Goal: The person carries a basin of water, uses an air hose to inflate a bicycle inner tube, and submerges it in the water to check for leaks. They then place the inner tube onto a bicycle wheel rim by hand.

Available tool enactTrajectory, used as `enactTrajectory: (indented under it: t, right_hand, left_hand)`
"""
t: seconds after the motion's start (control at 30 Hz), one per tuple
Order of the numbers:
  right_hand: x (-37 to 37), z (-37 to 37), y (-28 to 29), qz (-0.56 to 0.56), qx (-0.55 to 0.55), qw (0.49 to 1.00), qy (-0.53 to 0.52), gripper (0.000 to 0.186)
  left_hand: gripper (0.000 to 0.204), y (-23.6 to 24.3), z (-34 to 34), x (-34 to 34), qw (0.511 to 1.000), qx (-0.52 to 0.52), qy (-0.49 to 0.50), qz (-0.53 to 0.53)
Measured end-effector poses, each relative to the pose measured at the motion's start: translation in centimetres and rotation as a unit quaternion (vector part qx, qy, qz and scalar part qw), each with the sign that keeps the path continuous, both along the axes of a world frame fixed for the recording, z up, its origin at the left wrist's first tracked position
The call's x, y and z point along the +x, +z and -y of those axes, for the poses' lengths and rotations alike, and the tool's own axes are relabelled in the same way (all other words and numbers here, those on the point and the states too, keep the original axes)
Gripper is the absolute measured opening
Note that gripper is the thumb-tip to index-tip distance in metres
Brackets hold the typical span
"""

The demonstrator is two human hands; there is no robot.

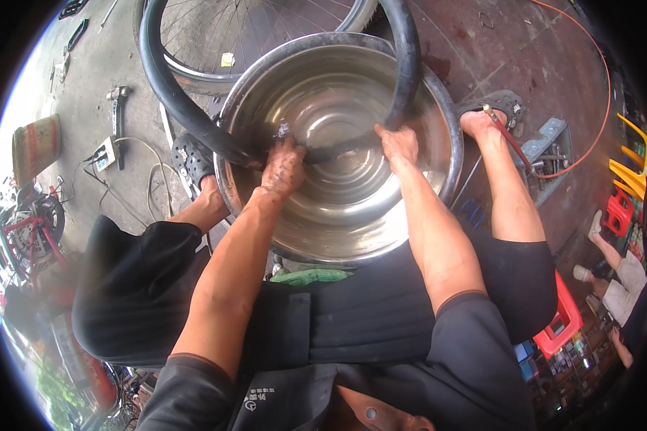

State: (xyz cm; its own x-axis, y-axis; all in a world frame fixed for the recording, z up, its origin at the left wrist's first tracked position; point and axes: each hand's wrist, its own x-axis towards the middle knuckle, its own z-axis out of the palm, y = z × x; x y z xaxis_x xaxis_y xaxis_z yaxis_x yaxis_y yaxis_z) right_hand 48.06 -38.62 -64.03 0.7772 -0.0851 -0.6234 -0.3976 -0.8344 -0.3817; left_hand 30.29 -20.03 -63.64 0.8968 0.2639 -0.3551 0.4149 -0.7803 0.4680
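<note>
A black rubber inner tube [407,65] loops down into a wide metal basin [349,241] between my legs. The basin appears to hold clear water, and the tube's lower stretch dips into it. My left hand [284,169] is closed round the tube at the basin's left side, its fingers partly hidden. Small bubbles or bright glints show just beyond those fingers. My right hand [399,146] grips the tube right of the basin's middle, thumb and fingers pressed on it. Between my hands, the tube runs across low in the basin.
A spoked bicycle wheel [226,75] lies beyond the basin. On the left floor are a hammer [118,108] and cords. To the right stand a grey metal tool tray [546,147], an orange air hose [609,93] and a red plastic stool [564,323]. Another person sits far right.
</note>
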Motion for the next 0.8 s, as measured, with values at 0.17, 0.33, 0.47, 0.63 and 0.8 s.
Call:
enactTrajectory:
  t: [0.17,0.33,0.47,0.63,0.8]
  right_hand:
    - [-0.2,-0.5,0.0,0.046,-0.037,0.998,-0.003,0.048]
    - [0.0,-0.7,0.7,-0.019,0.013,0.999,-0.031,0.043]
    - [0.3,-0.7,0.3,-0.047,0.014,0.999,-0.013,0.052]
    - [-0.1,-1.1,-2.1,-0.006,-0.03,0.999,-0.043,0.037]
    - [-0.2,-1.9,-1.4,-0.038,0.077,0.987,-0.138,0.028]
  left_hand:
    - [0.027,-0.2,-0.4,0.3,0.999,-0.011,-0.006,-0.03]
    - [0.036,-0.3,-0.4,0.2,1.0,-0.026,0.009,-0.005]
    - [0.045,-0.1,-1.2,0.6,0.996,-0.042,-0.031,-0.066]
    - [0.045,1.2,0.7,1.2,0.996,0.006,-0.087,-0.036]
    - [0.043,0.4,1.9,1.9,0.996,0.006,-0.043,-0.075]
